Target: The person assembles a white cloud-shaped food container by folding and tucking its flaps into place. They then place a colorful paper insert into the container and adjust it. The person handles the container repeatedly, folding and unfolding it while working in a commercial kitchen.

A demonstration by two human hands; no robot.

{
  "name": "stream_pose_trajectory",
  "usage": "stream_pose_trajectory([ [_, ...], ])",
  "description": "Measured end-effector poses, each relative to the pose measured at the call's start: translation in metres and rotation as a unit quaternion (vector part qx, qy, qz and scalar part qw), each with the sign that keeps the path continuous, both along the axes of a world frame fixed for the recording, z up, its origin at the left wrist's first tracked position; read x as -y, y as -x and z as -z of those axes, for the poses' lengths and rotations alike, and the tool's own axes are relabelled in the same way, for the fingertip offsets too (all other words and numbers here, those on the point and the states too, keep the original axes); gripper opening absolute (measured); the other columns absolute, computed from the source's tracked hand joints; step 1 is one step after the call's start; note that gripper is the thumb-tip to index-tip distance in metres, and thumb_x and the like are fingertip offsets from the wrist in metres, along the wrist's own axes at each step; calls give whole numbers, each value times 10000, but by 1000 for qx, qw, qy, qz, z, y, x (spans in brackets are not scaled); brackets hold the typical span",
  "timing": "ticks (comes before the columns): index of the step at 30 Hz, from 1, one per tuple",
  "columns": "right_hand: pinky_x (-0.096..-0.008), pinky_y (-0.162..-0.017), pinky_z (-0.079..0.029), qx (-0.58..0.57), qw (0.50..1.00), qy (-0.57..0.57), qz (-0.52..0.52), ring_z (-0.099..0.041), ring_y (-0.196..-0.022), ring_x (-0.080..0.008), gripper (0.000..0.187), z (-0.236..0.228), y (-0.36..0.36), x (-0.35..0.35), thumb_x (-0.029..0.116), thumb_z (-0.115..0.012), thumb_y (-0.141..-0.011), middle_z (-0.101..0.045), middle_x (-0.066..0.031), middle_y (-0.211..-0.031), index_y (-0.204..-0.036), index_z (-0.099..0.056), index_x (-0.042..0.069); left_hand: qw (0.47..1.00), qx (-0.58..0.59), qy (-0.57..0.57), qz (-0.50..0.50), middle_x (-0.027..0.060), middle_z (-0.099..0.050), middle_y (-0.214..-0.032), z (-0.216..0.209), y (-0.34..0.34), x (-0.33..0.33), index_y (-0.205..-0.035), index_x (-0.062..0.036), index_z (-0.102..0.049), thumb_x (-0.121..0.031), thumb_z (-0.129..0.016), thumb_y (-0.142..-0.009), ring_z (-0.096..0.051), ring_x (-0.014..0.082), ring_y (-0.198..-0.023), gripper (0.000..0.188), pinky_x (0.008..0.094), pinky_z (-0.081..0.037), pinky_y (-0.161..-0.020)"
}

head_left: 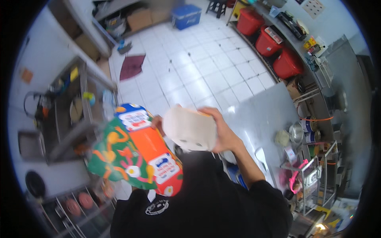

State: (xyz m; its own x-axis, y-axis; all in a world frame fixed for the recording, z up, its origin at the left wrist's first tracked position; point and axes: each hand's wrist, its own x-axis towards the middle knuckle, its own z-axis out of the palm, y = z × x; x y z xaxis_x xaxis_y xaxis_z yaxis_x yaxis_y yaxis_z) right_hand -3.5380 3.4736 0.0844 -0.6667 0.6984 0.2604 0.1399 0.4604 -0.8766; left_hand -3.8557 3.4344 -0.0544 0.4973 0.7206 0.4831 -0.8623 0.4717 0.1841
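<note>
My right hand (215,123) grips the right side of an off-white, box-like paper piece (189,129), held up in front of my chest, with two small dark marks near its lower edge. Just left of it are the bent fingers of my left hand (157,124), mostly hidden, at the edge of a large printed package (149,144). This package is green, orange, red and blue with fried-egg pictures and white labels. It is tilted in the air and covers my left forearm. Whether my left fingers also touch the off-white piece I cannot tell.
A steel table (258,115) lies ahead to the right, with a white-bladed tool (260,156) and a metal bowl (296,132). Red bins (287,63) stand below a far-right counter. A maroon mat (132,66) and a blue cooler (186,16) are on the tiled floor.
</note>
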Motion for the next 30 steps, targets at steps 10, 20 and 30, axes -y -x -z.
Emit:
stream_pose_trajectory([
  [10, -527, -889, -503, -558, 484, 600, 307, -580, -1152, -315, 698, 171, -73, -249, 647, -467, -923, -606, -135, -1305, -1365, -558, 115, 990, 70, 93, 75, 113, -550, -1429, 96, -16, -315, -1270, -182, -610, -335, -641, -994, -512, 455, -1310, 317, 650, -393, -1108],
  [20, -488, -911, -479, -546, 475, 671, 160, -574, -1087, -319, 643, 137, 65, -576, 591, -518, -915, -603, -132, -1269, -1342, -553, 112, 922, -107, 294, -227, 28, -655, -1387, 66, 81, -500, -1218, -205, -710, -296, -536, -1045, -532, 379, -1351, 261, 586, -441, -1071],
  [30, -444, -843, -479, -549, 489, 615, 286, -590, -1013, -318, 673, 162, 72, -888, 643, -497, -898, -615, -116, -1268, -1346, -570, 146, 837, -323, 387, -214, 183, -677, -1243, 79, 54, -897, -1303, 13, -604, -304, -596, -1032, -687, 322, -1090, 417, 475, -546, -983],
])
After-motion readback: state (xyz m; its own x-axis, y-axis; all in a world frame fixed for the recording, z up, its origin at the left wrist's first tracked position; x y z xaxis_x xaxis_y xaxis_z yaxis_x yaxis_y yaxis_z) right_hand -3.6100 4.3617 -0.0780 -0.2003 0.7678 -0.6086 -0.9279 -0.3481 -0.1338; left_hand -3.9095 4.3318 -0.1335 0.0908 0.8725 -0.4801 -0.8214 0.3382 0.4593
